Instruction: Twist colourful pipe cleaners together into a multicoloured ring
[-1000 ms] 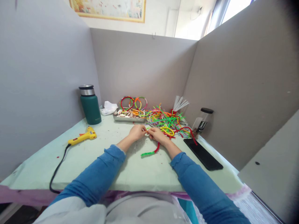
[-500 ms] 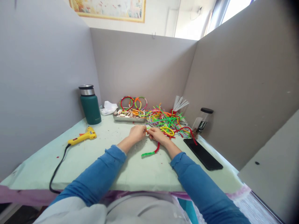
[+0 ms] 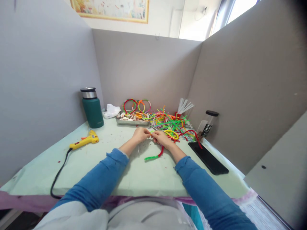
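Note:
My left hand (image 3: 141, 134) and my right hand (image 3: 161, 138) meet over the middle of the table. Between their pinched fingertips shows a small orange bit of a pipe cleaner (image 3: 151, 158). A red length ending in green comes out below my right hand and curves left above the cloth; the part inside the fingers is hidden. Both hands are closed on this coloured strand. Just beyond my right hand lies a yellow pipe-cleaner loop (image 3: 173, 134), at the near edge of a tangled pile of pipe cleaners (image 3: 171, 120).
A metal tray (image 3: 133, 122) of shells stands at the back, with pipe-cleaner rings (image 3: 130, 100) behind it. Left are a green bottle (image 3: 93, 111) and a yellow glue gun (image 3: 86, 140) with its cord. Right are a black phone (image 3: 208, 158) and a clear jar (image 3: 208, 124).
My left hand's fingers have turned and straightened a little at the pinch. My right hand and the hanging red and green end are almost unchanged.

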The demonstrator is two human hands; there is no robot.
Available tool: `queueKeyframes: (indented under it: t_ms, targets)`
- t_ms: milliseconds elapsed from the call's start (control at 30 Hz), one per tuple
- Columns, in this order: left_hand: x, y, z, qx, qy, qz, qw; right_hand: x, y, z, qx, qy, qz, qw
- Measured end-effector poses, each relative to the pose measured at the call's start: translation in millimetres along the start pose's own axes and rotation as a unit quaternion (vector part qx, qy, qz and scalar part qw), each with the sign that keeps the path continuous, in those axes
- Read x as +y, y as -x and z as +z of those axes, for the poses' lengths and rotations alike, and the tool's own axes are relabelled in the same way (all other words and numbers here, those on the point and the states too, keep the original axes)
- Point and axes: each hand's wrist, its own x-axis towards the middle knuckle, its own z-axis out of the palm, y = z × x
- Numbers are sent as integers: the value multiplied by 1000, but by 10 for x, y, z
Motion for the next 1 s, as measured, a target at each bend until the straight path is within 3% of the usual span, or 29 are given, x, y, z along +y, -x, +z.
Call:
queueKeyframes:
  t_ms: [233,700,1000]
  targets:
    - [15,10,-4,1,136,-81,987,9,-3,-1,4,-4,2,1000]
    - [42,22,-21,46,96,-12,994,17,-6,-3,3,-6,-7,1000]
    - [-15,-26,27,7,165,-63,984,-1,2,1,1,0,-5,1000]
